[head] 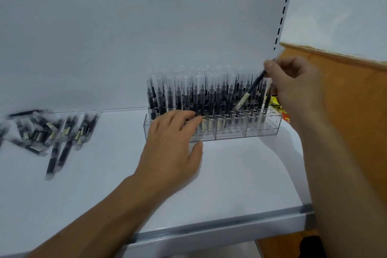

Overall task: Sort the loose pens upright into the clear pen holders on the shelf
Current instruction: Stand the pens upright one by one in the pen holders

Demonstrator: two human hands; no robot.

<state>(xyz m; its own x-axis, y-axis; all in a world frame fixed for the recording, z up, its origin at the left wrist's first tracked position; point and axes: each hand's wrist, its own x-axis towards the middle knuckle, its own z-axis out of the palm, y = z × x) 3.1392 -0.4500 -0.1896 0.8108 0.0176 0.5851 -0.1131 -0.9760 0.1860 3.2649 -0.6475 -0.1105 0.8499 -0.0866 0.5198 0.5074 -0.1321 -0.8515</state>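
Most of the work is judged done. The holders (230,132) are packed along nearly their whole length with upright pens (199,94), and only a few bare holes are seen at their right end. One pen (250,90) is pinched by its upper end between the fingertips of the right hand (293,86). It is held tilted above the right part of the holders, with its lower tip close over the standing row and not yet seated.

The left hand (173,142) is laid on the left front of the holders. Its fingers are nearly straight and nothing is grasped, and its thumb is set by the front wall, apparently to steady the holders.

A pile of loose pens (48,130) is left lying flat on the shelf (230,174), well to the left of the holders. Whether enough free holes are available for all of them cannot be told.
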